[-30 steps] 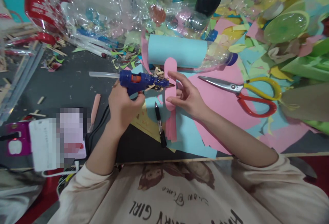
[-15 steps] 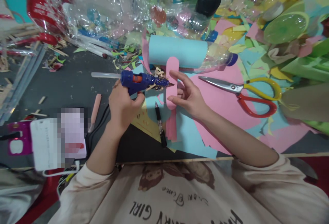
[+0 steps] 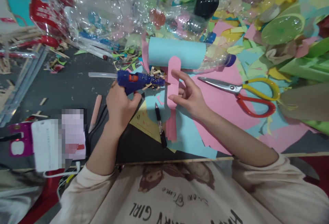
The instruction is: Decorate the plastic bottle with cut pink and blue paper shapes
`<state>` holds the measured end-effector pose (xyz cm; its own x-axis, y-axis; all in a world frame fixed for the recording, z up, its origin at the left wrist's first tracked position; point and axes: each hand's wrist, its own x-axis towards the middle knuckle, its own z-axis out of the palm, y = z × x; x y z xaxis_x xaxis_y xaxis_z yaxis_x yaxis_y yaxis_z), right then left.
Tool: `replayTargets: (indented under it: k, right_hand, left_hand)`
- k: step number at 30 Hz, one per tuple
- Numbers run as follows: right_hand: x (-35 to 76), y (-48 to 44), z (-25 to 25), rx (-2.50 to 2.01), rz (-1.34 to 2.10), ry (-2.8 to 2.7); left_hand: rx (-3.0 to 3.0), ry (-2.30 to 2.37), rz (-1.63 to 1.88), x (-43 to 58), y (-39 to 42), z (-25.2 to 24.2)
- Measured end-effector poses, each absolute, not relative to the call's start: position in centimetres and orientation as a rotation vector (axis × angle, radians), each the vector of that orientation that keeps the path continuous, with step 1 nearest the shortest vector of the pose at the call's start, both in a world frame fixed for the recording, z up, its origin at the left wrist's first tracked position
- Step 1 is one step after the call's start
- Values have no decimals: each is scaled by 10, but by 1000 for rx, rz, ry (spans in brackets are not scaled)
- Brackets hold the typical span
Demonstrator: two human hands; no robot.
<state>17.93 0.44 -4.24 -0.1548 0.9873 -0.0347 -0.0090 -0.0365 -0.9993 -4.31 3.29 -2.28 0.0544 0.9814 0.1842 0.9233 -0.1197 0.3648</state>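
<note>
My left hand [image 3: 119,105] is wrapped round the handle of a blue hot glue gun [image 3: 137,80], whose clear glue stick [image 3: 101,75] juts out at the back. Wood scraps cling round its front end. The nozzle is at the left edge of a pink paper strip [image 3: 174,67] with rounded ends. My right hand [image 3: 191,97] pinches that strip along its right side, fingers above and thumb below. Just beyond the strip lies a plastic bottle wrapped in light blue paper [image 3: 177,51]. A black pen [image 3: 160,124] and fringed pink paper [image 3: 171,128] lie nearer me.
Scissors [image 3: 232,88] with yellow and red handles lie at right on pink paper [image 3: 213,114]. Clear plastic bottles [image 3: 110,14] crowd the back, paper scraps [image 3: 246,52] the right. A pinkish cutter [image 3: 96,110], a white device [image 3: 46,145] and cables are at left.
The glue gun has drawn slightly left, its nozzle moving from over the pink strip to its left edge. A thin strand shows on the strip. The strip has tilted slightly.
</note>
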Motion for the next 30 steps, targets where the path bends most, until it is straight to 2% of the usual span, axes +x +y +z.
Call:
replayTargets:
  k: [12, 19, 27, 30]
  right_hand:
    - [181, 5, -45, -1141, 1322, -1350]
    - [182, 4, -46, -1141, 1337, -1340]
    - [183, 4, -43, -1143, 1292, -1298]
    - [184, 4, -44, -1137, 1246, -1316]
  left_hand:
    - [2098, 2007, 594, -46, 37, -22]
    - [1843, 2260, 873, -75, 58, 0]
    - [1634, 2480, 288, -98, 67, 17]
    - [1586, 2555, 281, -96, 65, 19]
